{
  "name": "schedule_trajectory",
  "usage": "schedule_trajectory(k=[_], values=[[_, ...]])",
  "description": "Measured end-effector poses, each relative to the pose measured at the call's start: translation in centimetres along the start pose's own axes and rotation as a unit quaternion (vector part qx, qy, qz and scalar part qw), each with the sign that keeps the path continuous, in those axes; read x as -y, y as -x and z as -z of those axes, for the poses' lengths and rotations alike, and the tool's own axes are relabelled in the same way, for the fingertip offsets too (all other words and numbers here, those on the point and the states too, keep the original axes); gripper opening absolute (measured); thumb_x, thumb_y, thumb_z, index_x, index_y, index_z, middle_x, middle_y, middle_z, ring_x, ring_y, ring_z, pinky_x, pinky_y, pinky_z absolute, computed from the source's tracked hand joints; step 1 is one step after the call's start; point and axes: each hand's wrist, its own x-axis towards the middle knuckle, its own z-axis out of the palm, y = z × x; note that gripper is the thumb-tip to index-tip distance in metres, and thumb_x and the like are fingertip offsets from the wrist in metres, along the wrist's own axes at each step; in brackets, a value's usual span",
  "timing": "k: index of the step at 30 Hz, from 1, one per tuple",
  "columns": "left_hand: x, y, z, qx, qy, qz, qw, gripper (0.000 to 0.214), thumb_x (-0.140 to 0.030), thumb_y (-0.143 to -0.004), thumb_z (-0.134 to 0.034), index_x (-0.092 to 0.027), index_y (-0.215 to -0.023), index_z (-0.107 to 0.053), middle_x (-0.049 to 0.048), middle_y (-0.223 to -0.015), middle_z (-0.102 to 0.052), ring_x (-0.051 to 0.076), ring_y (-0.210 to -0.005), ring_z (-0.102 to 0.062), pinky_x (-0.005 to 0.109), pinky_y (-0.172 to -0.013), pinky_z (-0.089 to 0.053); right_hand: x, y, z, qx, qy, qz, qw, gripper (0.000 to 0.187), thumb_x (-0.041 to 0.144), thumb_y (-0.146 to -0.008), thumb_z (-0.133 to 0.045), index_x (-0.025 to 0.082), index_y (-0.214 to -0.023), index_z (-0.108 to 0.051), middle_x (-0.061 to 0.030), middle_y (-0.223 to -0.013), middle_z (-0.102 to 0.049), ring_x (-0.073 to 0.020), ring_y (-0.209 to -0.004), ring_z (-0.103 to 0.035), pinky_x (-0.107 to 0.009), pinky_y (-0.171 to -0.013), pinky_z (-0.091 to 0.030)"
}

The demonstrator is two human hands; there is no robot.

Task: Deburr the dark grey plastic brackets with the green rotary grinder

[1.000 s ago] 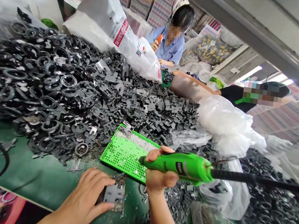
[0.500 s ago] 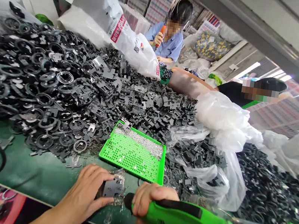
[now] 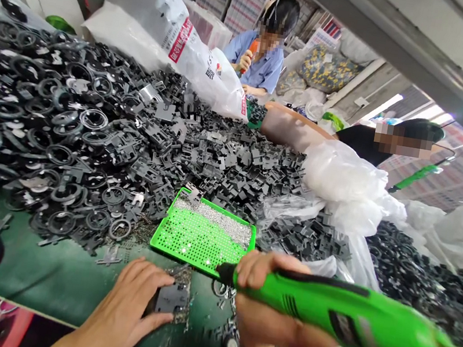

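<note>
- One flat grey plate (image 3: 172, 298) sat near the front of the green table (image 3: 60, 281), its near and far edges clamped between the thumb and fingers of the left hand (image 3: 134, 302).
- The right hand (image 3: 270, 306), apart from it, was wrapped around a green power screwdriver (image 3: 320, 308).
- The screwdriver's tip showed against the near corner of a green tray (image 3: 186, 237); contact could not be told.
- Behind lay heaped dark parts (image 3: 133, 128).
</note>
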Motion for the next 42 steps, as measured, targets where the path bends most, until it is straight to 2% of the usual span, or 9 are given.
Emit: schedule_trajectory(k=[5, 10, 16, 21, 23, 27, 33, 37, 42], values=[[0.4, 0.3, 0.1, -0.003, -0.021, 0.001, 1.000, 0.045, -0.039, -0.081, -0.070, -0.020, -0.116, -0.049, 0.0064, -0.108, -0.062, 0.026, -0.101, -0.057, 0.047, -0.098, -0.039, -4.3, -2.3, 0.8, -0.034, 0.031, -0.011, 0.999, 0.057, 0.077, -0.065, -0.059, 0.024, -0.086, -0.060, 0.0074, -0.049, -0.052, -0.0122, -0.041, -0.044, -0.023, -0.043, -0.036], [0.4, 0.2, 0.3, 0.002, -0.030, 0.003, 1.000, 0.041, -0.040, -0.082, -0.070, -0.021, -0.113, -0.051, 0.0049, -0.106, -0.062, 0.025, -0.100, -0.058, 0.044, -0.098, -0.039, -5.2, -1.8, 0.9, -0.040, 0.046, -0.024, 0.998, 0.061, 0.081, -0.061, -0.058, 0.024, -0.083, -0.055, 0.0079, -0.049, -0.052, -0.0126, -0.040, -0.044, -0.024, -0.042, -0.036], [0.4, 0.0, 0.3, -0.019, -0.043, 0.014, 0.999, 0.045, -0.047, -0.077, -0.072, -0.023, -0.110, -0.053, 0.0053, -0.106, -0.062, 0.026, -0.098, -0.056, 0.043, -0.092, -0.041, -4.8, -1.9, 0.7, -0.035, 0.046, -0.022, 0.998, 0.060, 0.078, -0.062, -0.059, 0.024, -0.088, -0.060, 0.0067, -0.051, -0.053, -0.0128, -0.041, -0.045, -0.023, -0.042, -0.037], [0.3, 0.2, -0.1, -0.017, -0.026, 0.037, 0.999, 0.045, -0.048, -0.077, -0.072, -0.022, -0.109, -0.053, 0.0062, -0.106, -0.060, 0.028, -0.100, -0.053, 0.044, -0.093, -0.038, -1.4, -1.1, -0.4, 0.010, -0.005, -0.002, 1.000, 0.058, 0.076, -0.070, -0.052, 0.024, -0.093, -0.066, 0.0043, -0.053, -0.054, -0.0129, -0.044, -0.046, -0.026, -0.047, -0.041], [0.1, 0.2, -0.2, -0.014, -0.019, 0.047, 0.999, 0.045, -0.047, -0.077, -0.073, -0.022, -0.110, -0.053, 0.0063, -0.107, -0.059, 0.028, -0.101, -0.052, 0.044, -0.093, -0.038, 0.6, -0.1, -1.2, 0.062, -0.034, -0.032, 0.997, 0.050, 0.069, -0.078, -0.050, 0.026, -0.099, -0.066, 0.0033, -0.055, -0.055, -0.0139, -0.045, -0.048, -0.028, -0.049, -0.043], [0.0, 0.0, 0.0, -0.014, -0.002, 0.046, 0.999, 0.045, -0.049, -0.077, -0.073, -0.023, -0.108, -0.054, 0.0055, -0.105, -0.059, 0.026, -0.099, -0.053, 0.041, -0.089, -0.041, 2.6, 1.8, -3.1, 0.133, -0.081, -0.161, 0.975, 0.030, 0.054, -0.088, -0.050, 0.032, -0.101, -0.067, 0.0021, -0.056, -0.057, -0.0157, -0.048, -0.048, -0.030, -0.053, -0.041], [-0.1, -0.2, 0.3, -0.003, 0.024, 0.049, 0.999, 0.044, -0.048, -0.077, -0.073, -0.023, -0.108, -0.054, 0.0053, -0.106, -0.059, 0.025, -0.099, -0.052, 0.040, -0.088, -0.041, 1.3, 3.1, -4.4, 0.106, -0.106, -0.195, 0.969, 0.054, 0.073, -0.065, -0.062, 0.030, -0.097, -0.069, 0.0013, -0.059, -0.058, -0.0158, -0.052, -0.049, -0.029, -0.054, -0.042], [-0.1, -0.2, 0.3, -0.001, 0.032, 0.047, 0.998, 0.045, -0.049, -0.077, -0.073, -0.022, -0.107, -0.054, 0.0045, -0.105, -0.059, 0.024, -0.097, -0.052, 0.039, -0.086, -0.041, 0.5, 3.4, -4.8, 0.078, -0.103, -0.194, 0.973, 0.057, 0.074, -0.061, -0.062, 0.029, -0.095, -0.070, 0.0018, -0.057, -0.058, -0.0155, -0.050, -0.049, -0.028, -0.052, -0.041], [-0.1, -0.4, 0.3, -0.003, 0.042, 0.036, 0.998, 0.040, -0.049, -0.081, -0.069, -0.022, -0.107, -0.053, 0.0038, -0.103, -0.059, 0.024, -0.097, -0.052, 0.041, -0.092, -0.037, -0.2, 3.3, -5.3, 0.106, -0.071, -0.192, 0.973, 0.051, 0.074, -0.059, -0.065, 0.031, -0.086, -0.070, 0.0042, -0.052, -0.057, -0.0146, -0.046, -0.046, -0.026, -0.050, -0.039]])
